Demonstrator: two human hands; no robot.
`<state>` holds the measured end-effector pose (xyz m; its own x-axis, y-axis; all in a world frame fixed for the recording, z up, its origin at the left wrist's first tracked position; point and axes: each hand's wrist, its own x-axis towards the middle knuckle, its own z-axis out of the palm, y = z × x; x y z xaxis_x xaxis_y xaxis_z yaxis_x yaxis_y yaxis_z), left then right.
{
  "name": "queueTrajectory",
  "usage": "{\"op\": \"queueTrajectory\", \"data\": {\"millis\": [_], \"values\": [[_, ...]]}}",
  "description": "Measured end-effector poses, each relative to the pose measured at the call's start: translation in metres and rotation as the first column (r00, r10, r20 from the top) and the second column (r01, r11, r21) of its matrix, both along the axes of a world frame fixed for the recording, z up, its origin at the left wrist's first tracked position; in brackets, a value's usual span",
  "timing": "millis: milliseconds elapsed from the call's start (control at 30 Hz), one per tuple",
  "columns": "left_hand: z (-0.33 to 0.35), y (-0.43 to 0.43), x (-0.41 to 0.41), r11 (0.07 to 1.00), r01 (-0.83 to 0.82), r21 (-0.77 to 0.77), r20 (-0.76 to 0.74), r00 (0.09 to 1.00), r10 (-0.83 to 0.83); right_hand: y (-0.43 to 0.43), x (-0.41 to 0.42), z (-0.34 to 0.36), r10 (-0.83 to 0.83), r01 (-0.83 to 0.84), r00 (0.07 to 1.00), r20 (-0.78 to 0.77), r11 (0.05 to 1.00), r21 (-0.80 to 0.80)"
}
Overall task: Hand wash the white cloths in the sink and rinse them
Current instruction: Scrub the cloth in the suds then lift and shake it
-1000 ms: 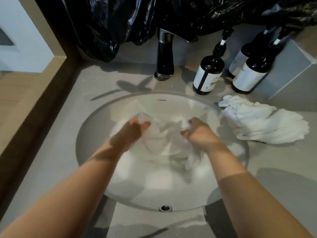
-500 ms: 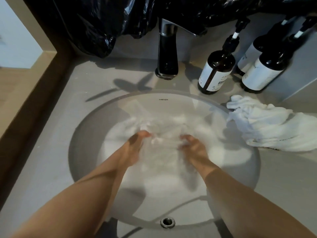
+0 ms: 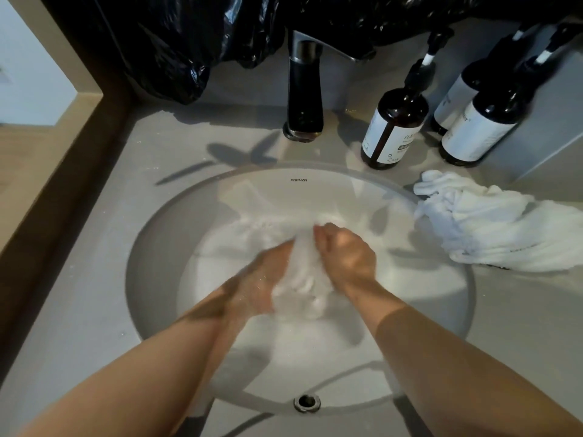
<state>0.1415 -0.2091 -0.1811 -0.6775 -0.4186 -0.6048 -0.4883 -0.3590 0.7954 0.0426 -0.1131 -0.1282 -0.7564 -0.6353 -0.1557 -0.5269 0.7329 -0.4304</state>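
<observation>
From the head camera, the white cloth sits low in the sink, in the water, bunched up between two hands. The right hand is on the right side of it, and its fingers curl over the top and pinch the wet bundle. The left hand presses on the cloth from the other side. Its fingers are blurry and partly under the cloth, so I cannot tell if they are curled or flat.

I think the cloth is soft and floppy, and heavy because it is full of water. It may be slippery if there is soap in it. It will not break, so it can be squeezed hard. The best way to hold it is a big handful in the thick middle, not a thin corner, because a corner would let the rest sag and drip.

More white cloths lie in a pile on the bench, just beside the sink's right edge, near the dark bottles.
</observation>
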Motion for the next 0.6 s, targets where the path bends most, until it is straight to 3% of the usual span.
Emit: {"op": "queueTrajectory", "data": {"millis": [67, 133, 200, 267, 333, 400, 433, 500, 567, 600], "values": [[0.015, 0.004, -0.006, 0.996, -0.062, -0.061, 0.015, 0.998, 0.063, 0.010, -0.009, -0.016, -0.078, 0.089, 0.992, -0.099, 0.990, 0.106], [0.011, 0.001, -0.002, 0.940, 0.075, -0.334, 0.091, 0.995, -0.047, 0.018, -0.011, -0.030, -0.084, 0.099, 0.994, -0.076, 0.968, 0.230], [0.001, -0.005, 0.004, 0.791, 0.278, -0.545, 0.249, 0.955, -0.164, 0.023, -0.009, -0.033, 0.069, -0.095, 0.993, 0.096, 0.950, 0.298], [-0.009, -0.009, 0.008, 0.665, 0.440, -0.603, 0.433, 0.881, -0.189, 0.026, -0.006, -0.027, 0.268, -0.345, 0.921, 0.283, 0.898, 0.274], [-0.008, -0.007, 0.008, 0.723, 0.477, -0.500, 0.474, 0.849, -0.233, 0.030, -0.007, -0.026, 0.381, -0.479, 0.853, 0.358, 0.843, 0.244], [-0.003, -0.011, 0.008, 0.771, 0.550, -0.321, 0.445, 0.806, -0.390, 0.034, -0.012, -0.036, 0.341, -0.403, 0.896, 0.284, 0.894, 0.199], [0.001, -0.017, 0.013, 0.803, 0.555, -0.220, 0.433, 0.793, -0.429, 0.037, -0.013, -0.042, 0.268, -0.304, 0.923, 0.276, 0.948, 0.097], [0.006, -0.027, 0.019, 0.905, 0.425, -0.002, 0.306, 0.862, -0.404, 0.040, -0.016, -0.048, 0.052, 0.027, 0.871, 0.488, 0.988, -0.153], [0.003, -0.031, 0.023, 0.976, 0.150, 0.157, 0.139, 0.975, -0.173, 0.038, -0.019, -0.046, -0.060, 0.329, 0.759, 0.649, 0.894, -0.303], [-0.001, -0.033, 0.023, 0.981, 0.021, 0.194, 0.073, 0.997, -0.035, 0.034, -0.020, -0.041, -0.085, 0.387, 0.768, 0.635, 0.851, -0.355]]}}
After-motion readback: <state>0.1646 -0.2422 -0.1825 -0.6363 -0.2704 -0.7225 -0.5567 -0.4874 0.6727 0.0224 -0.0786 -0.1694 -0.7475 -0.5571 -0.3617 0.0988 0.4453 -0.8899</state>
